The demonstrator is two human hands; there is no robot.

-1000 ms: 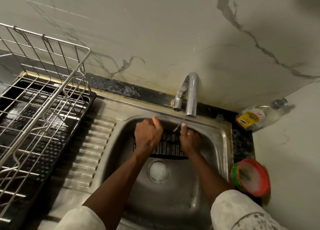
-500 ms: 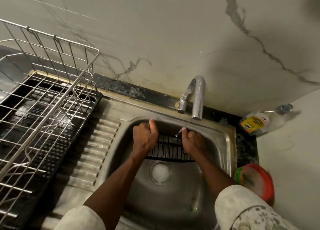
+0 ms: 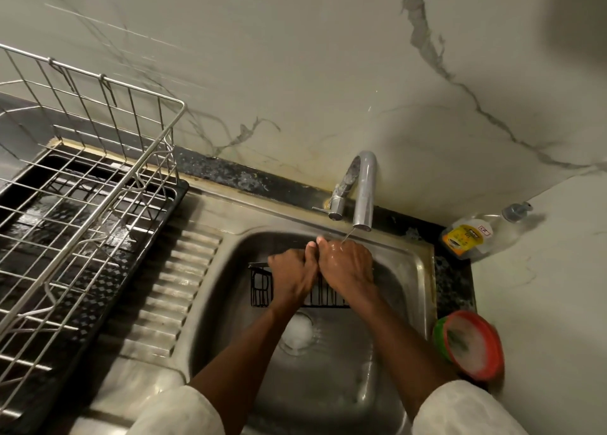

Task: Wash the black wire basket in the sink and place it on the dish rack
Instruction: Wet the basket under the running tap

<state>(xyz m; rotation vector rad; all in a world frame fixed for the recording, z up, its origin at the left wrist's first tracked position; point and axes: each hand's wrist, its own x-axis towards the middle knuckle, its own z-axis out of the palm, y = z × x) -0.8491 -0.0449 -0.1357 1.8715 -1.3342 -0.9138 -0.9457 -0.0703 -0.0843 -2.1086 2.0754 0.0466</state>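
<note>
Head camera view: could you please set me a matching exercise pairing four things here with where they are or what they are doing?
Things:
1. wire basket
2. dish rack
3. soap bottle
4. tap

Places or states:
A. on a black tray, left of the sink
B. trickling water onto the right hand
C. in the corner by the wall
D. in the sink, gripped by the left hand

Pairs: 1-D, 2-A, 3-C, 4-B
</note>
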